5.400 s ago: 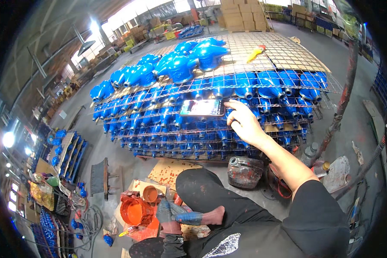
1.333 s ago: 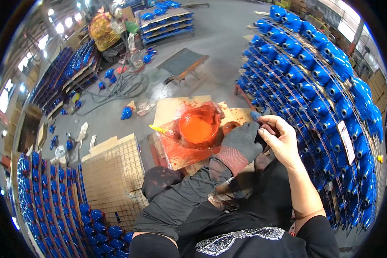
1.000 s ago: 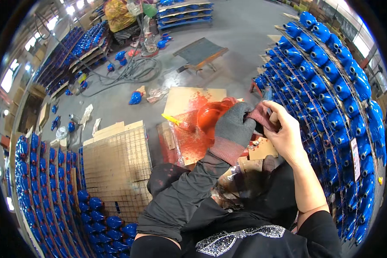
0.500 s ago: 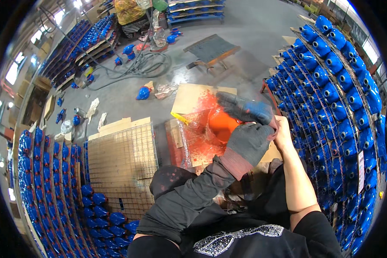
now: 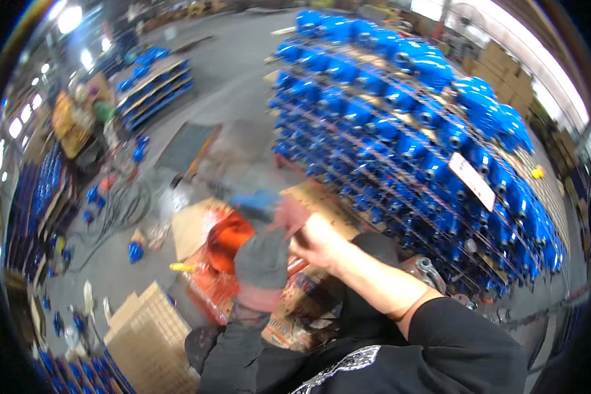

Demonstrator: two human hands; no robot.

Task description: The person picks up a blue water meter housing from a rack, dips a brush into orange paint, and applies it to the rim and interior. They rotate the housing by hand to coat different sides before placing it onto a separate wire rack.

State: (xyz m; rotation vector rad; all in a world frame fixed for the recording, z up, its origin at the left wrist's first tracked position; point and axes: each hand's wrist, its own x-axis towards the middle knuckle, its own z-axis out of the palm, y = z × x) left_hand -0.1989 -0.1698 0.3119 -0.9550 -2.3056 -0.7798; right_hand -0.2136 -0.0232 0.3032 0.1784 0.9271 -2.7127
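Observation:
A dark glove covers my left hand (image 5: 261, 262), which is closed at the reddish cuff of another work glove (image 5: 256, 200), dark with blue stains. My right hand (image 5: 314, 238) shows bare at the wrist and back, while its fingers are hidden in that glove's cuff. Motion smears both gloves. Just left of my hands sits an orange-red bowl-like container (image 5: 224, 244), partly covered by the left glove. Beneath it lies red-spattered plastic sheeting (image 5: 211, 289) over cardboard (image 5: 189, 230).
Tall wire racks of blue rounded metal parts (image 5: 374, 105) stand close at right. A grid-marked board (image 5: 148, 345) lies lower left. Farther off are a low stool (image 5: 189, 150), coiled hose (image 5: 121, 203), loose blue parts (image 5: 135, 252) and a low stacked rack (image 5: 156, 92).
My view has swung to the right, so the right rack fills more of it. Both hands stay together at the glove, now farther left in the picture, with the bowl-like container beside them.

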